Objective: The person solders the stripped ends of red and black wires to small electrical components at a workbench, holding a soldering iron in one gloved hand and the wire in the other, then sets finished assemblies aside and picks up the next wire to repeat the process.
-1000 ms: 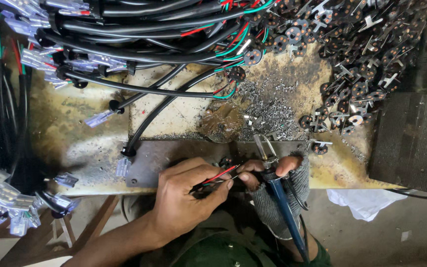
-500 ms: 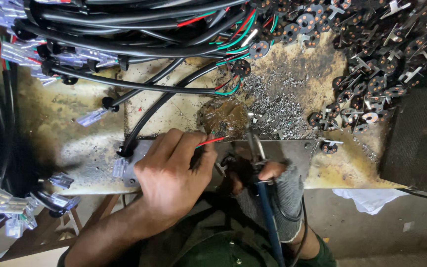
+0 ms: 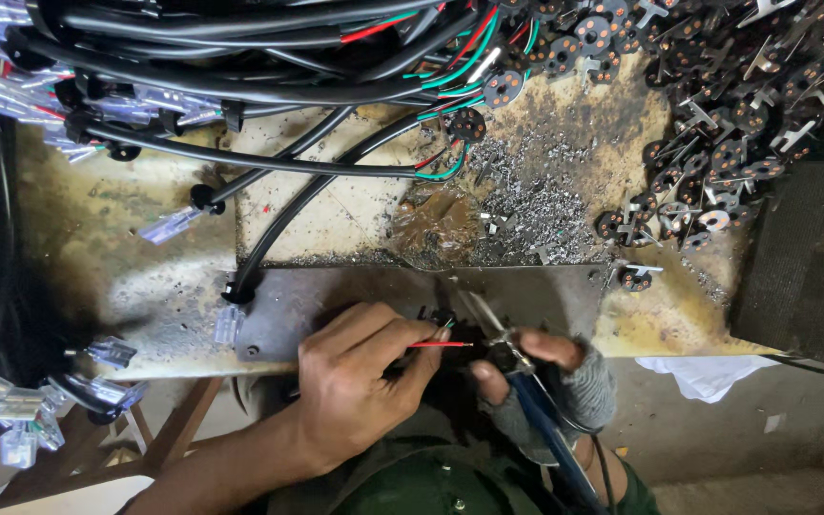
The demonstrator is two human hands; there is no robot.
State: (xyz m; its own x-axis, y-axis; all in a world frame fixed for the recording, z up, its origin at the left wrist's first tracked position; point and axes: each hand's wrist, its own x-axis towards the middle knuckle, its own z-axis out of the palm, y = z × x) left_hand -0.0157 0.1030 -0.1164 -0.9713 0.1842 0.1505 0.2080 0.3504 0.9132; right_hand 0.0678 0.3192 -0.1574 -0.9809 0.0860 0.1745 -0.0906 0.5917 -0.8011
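My left hand (image 3: 360,377) pinches a thin red wire (image 3: 439,344) with a green one under it, both coming from a black cable end at the near edge of the metal plate (image 3: 336,300). My right hand (image 3: 550,377), in a grey fingerless glove, grips a blue-handled soldering iron (image 3: 526,391) whose metal tip (image 3: 474,310) points up-left beside the wire ends. A small black round connector (image 3: 503,355) sits between the two hands, partly hidden by fingers.
Black cables (image 3: 240,86) with red and green cores lie across the top of the bench. Several round black connector discs (image 3: 717,143) are heaped at upper right. Metal scraps (image 3: 526,205) are piled mid-bench. Clear plastic plugs (image 3: 11,401) hang at left. A white cloth (image 3: 708,377) hangs at right.
My left hand has drawn back toward the plate's near edge with the red wire after reaching up over the plate. My right hand with the iron has shifted slightly right.
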